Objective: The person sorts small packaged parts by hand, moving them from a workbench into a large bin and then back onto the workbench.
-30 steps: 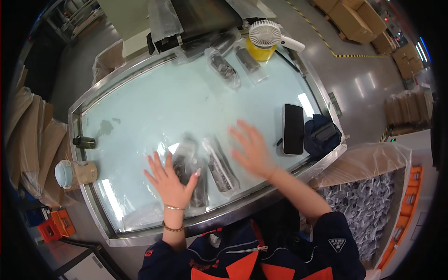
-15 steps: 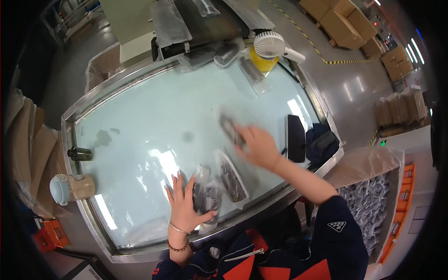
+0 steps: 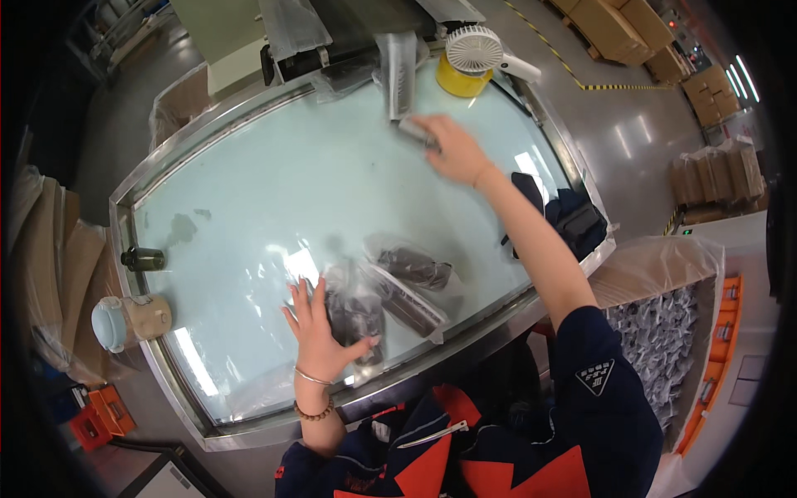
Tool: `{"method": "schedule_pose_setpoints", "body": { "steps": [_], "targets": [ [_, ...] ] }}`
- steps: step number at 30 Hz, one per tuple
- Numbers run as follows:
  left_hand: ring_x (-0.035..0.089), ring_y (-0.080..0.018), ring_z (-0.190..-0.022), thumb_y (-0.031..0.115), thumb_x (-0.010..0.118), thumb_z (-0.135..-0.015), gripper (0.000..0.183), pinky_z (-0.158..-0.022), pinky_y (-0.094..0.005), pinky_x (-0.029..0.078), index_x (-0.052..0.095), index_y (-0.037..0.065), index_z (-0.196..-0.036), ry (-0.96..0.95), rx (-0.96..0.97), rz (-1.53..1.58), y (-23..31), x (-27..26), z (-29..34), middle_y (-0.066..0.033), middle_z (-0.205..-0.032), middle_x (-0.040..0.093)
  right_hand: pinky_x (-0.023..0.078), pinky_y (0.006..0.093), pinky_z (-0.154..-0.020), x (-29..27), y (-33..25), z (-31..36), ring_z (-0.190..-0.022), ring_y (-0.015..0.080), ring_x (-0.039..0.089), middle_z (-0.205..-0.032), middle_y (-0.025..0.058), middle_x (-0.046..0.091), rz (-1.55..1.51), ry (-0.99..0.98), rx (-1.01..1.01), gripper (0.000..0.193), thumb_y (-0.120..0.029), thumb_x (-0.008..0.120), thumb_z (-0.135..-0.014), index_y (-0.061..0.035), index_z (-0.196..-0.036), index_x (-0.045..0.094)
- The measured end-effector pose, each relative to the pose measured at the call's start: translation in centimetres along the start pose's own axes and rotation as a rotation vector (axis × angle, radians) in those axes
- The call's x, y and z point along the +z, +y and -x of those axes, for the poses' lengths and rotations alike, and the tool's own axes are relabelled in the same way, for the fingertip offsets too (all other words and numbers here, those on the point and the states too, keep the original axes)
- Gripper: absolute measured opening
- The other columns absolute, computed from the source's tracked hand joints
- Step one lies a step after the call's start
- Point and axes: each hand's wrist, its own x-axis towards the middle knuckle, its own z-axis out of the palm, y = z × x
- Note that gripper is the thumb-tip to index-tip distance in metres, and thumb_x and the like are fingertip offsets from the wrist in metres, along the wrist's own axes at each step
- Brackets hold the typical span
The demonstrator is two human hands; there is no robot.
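Observation:
My left hand [image 3: 320, 342] lies on the near part of the glass-topped table, fingers spread, its thumb over a dark piece in a clear plastic bag [image 3: 355, 314]. Right beside that lie a second bagged dark piece [image 3: 407, 300] and a third [image 3: 419, 267], close together. My right arm reaches to the far side, where my right hand [image 3: 452, 149] has its fingers closed on another bagged dark piece [image 3: 415, 130], mostly covered by the hand. Just beyond it a long bagged piece [image 3: 400, 79] extends from the conveyor's end onto the table.
A white fan [image 3: 473, 50] stands on a yellow container [image 3: 462, 81] by the conveyor [image 3: 365, 25]. Along the right edge are a dark flat device [image 3: 528, 189] and a dark cloth bundle [image 3: 577, 222]. A lined carton [image 3: 656, 349] of bagged pieces stands at right; a bottle [image 3: 133, 322] is left.
My right hand has left a bagged piece beside the others near me and moved to the far side, onto another. A long bagged piece now shows at the conveyor's end. My left hand barely moved.

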Motion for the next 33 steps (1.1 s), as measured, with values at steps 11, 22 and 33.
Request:
{"method": "schedule_pose_setpoints", "body": {
  "steps": [11,22,33],
  "targets": [
    [0.031,-0.0429,-0.127,0.050,0.083,-0.050,0.119,-0.102,-0.0582,0.024,0.024,0.003,-0.142,0.268,-0.110,-0.348,4.2,0.3,1.4,-0.0284,-0.135,0.032,0.035,0.0451,-0.099,-0.7,-12.1,13.3,-0.115,0.0326,0.046,-0.125,0.0186,0.046,0.219,-0.259,-0.035,0.092,-0.031,0.075,-0.060,0.0031,-0.135,0.035],
    [0.048,-0.0371,-0.112,0.025,0.068,-0.060,0.094,-0.092,-0.0440,0.044,0.025,0.005,-0.141,0.081,-0.083,0.144,3.1,1.8,2.9,-0.0223,-0.128,0.043,0.043,0.0429,-0.089,-1.0,-13.2,17.2,-0.108,0.0349,0.048,-0.118,0.0248,0.046,-0.456,-0.321,0.522,0.103,-0.032,0.072,-0.064,0.0059,-0.142,0.017],
    [0.041,-0.0246,-0.129,0.040,0.043,-0.085,0.062,-0.105,-0.0419,0.034,0.040,0.011,-0.140,-0.451,0.209,1.763,3.6,1.9,3.8,-0.0065,-0.142,0.042,0.051,0.0394,-0.082,-2.3,-12.0,26.5,-0.085,0.0270,0.064,-0.095,0.0152,0.064,-2.440,-0.332,0.814,0.041,-0.007,0.055,-0.074,0.0035,-0.113,0.054]
  ]
}}
